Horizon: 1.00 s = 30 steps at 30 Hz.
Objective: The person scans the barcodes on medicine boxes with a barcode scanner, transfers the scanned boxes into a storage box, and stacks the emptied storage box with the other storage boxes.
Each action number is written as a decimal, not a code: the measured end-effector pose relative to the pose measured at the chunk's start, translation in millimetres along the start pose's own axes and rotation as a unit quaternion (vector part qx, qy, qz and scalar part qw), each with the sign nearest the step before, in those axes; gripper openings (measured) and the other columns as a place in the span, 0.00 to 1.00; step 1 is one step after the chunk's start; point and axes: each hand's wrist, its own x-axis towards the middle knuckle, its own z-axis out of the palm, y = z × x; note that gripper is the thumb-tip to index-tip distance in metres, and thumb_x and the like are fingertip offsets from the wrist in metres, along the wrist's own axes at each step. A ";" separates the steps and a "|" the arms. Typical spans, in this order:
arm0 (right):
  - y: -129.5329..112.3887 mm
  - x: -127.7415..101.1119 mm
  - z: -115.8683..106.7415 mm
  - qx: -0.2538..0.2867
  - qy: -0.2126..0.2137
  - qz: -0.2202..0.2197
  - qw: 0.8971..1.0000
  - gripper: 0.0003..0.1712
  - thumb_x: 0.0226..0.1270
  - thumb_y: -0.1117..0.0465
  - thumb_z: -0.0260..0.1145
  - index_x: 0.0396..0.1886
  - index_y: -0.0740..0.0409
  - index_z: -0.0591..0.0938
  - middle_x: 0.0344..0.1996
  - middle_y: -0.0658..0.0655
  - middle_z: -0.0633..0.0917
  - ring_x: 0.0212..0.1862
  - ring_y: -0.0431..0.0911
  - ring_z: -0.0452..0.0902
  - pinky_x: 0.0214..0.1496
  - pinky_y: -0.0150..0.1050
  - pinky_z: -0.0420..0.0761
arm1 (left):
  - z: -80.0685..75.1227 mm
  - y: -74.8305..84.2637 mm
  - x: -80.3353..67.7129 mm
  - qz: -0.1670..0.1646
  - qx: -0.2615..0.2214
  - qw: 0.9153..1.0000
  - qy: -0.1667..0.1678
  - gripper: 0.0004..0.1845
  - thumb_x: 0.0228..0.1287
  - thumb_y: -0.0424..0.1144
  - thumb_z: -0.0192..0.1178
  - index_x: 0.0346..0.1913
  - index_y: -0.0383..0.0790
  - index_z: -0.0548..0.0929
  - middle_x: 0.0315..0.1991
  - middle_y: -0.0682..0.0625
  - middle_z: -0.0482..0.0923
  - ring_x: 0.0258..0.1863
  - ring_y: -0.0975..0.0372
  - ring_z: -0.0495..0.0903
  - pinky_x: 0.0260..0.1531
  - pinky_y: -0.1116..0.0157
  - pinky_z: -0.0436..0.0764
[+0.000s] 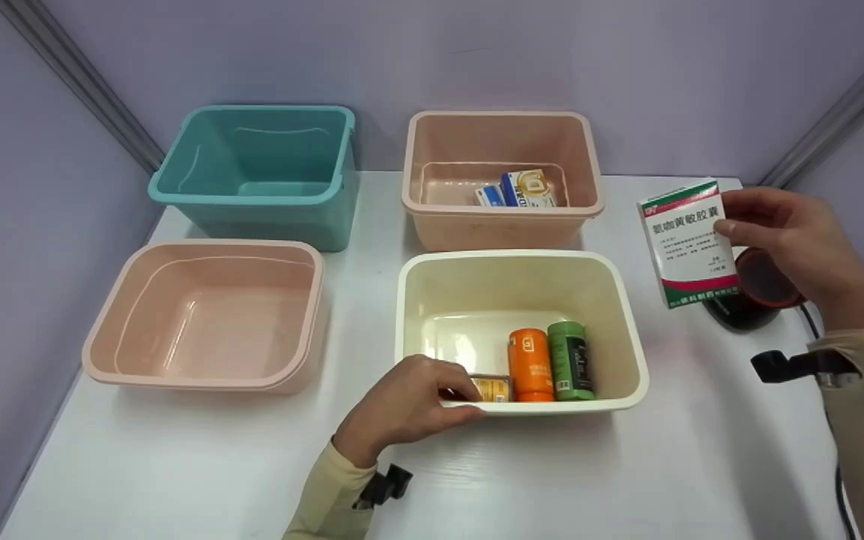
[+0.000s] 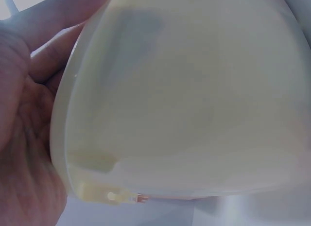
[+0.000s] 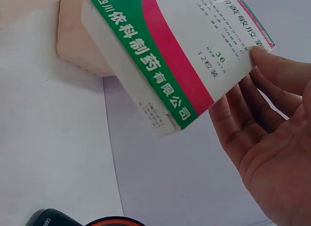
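Note:
My right hand (image 1: 803, 240) pinches a white medicine box (image 1: 687, 255) with green and red bands by its right edge, between thumb and fingers. The box is held up at the right, its printed face showing; the right wrist view shows its bottom edge too. My left hand (image 1: 417, 397) grips the front rim of a cream plastic bin (image 1: 522, 255), fingers over the inside and thumb outside. In that bin stand an orange bottle (image 1: 530, 364) and a green bottle (image 1: 571, 360). A small yellow box (image 1: 492, 388) is partly hidden by the left fingers and the rim.
At the back stand a teal bin (image 1: 252, 199) and a pink bin (image 1: 503, 225) holding a few small medicine boxes (image 1: 528, 189). A shallow pink basin (image 1: 199, 382) sits at left. A black round-topped device (image 1: 739, 311) with a cable is behind the right hand.

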 end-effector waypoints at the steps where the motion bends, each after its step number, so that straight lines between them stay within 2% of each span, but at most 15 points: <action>1: -1.5 0.5 0.9 0.000 0.004 0.000 1.000 0.23 0.69 0.59 0.67 0.61 0.58 0.78 0.46 0.45 0.83 0.42 0.40 0.79 0.40 0.28 0.78 | 0.0 0.0 0.0 0.000 0.000 1.000 0.000 0.04 0.60 0.40 0.70 0.34 0.45 0.90 0.30 0.63 0.81 0.27 0.72 0.73 0.30 0.74 0.70; 7: -8.0 4.3 5.1 -0.005 0.012 -0.002 1.000 0.24 0.69 0.59 0.66 0.63 0.58 0.77 0.48 0.45 0.82 0.44 0.39 0.79 0.42 0.26 0.76 | 0.6 -1.2 0.6 0.006 0.003 1.000 -0.001 0.03 0.60 0.40 0.70 0.34 0.45 0.90 0.29 0.63 0.80 0.26 0.72 0.72 0.30 0.74 0.69; 19: -19.8 8.4 7.3 0.017 -0.009 -0.014 1.000 0.24 0.69 0.58 0.66 0.64 0.57 0.77 0.50 0.51 0.81 0.45 0.43 0.80 0.45 0.28 0.75 | 0.1 -1.4 0.2 0.002 0.007 1.000 -0.002 0.04 0.59 0.41 0.70 0.34 0.45 0.90 0.30 0.63 0.81 0.26 0.72 0.73 0.30 0.73 0.70; 26: -28.6 18.5 14.5 0.080 -0.017 -0.042 0.996 0.22 0.68 0.64 0.66 0.62 0.61 0.77 0.49 0.55 0.81 0.44 0.46 0.80 0.43 0.31 0.80 | 0.5 -1.2 0.8 -0.007 -0.005 1.000 -0.003 0.03 0.59 0.40 0.71 0.34 0.45 0.90 0.30 0.62 0.81 0.27 0.71 0.74 0.31 0.72 0.72; 30: -32.1 22.9 18.0 0.108 -0.011 -0.040 0.993 0.23 0.67 0.65 0.67 0.61 0.61 0.77 0.49 0.56 0.81 0.44 0.46 0.81 0.43 0.32 0.80 | 0.8 -0.8 1.1 -0.011 -0.003 1.000 -0.005 0.03 0.59 0.40 0.71 0.34 0.45 0.90 0.30 0.62 0.81 0.27 0.71 0.74 0.31 0.72 0.72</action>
